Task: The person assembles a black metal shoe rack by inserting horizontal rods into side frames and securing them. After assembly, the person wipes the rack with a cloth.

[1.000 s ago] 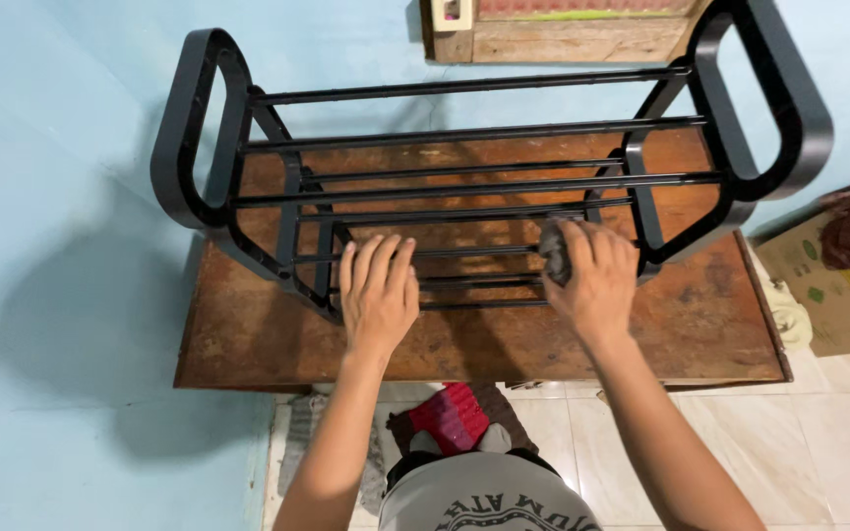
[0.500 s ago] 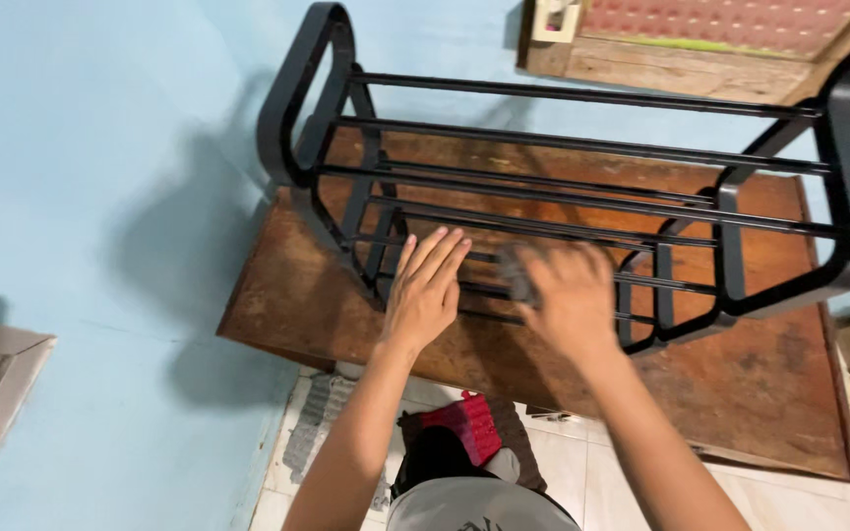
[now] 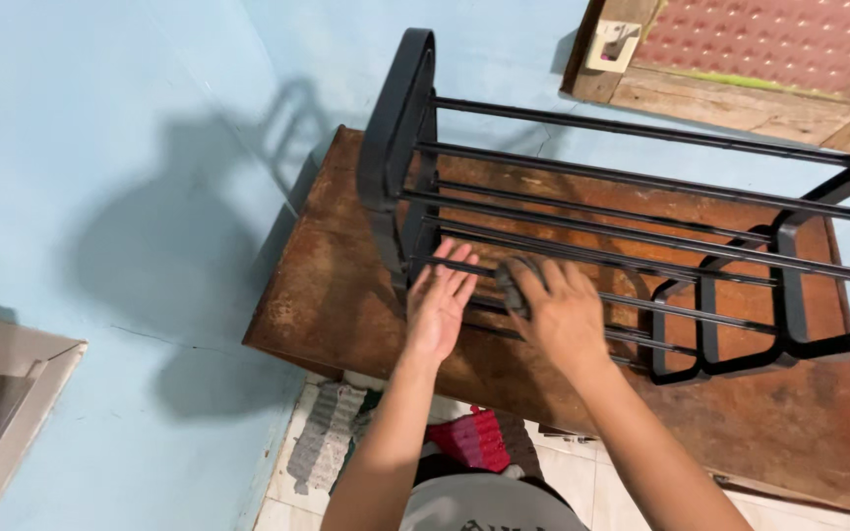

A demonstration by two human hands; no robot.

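My left hand [image 3: 437, 313] lies flat, fingers released, steadying the black rack [image 3: 582, 211] on the wooden desk [image 3: 346, 295]. My right hand [image 3: 561, 317] presses a dark pad [image 3: 511, 282], fingers curled over it, against the lower bars.

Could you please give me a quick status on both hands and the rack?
Left hand flat, open, on the black rack lower bars. Right hand pressing a dark pad on those bars. Rack sits on the wooden table; nothing obstructing.

Rack's [image 3: 582, 211] right end beyond frame edge
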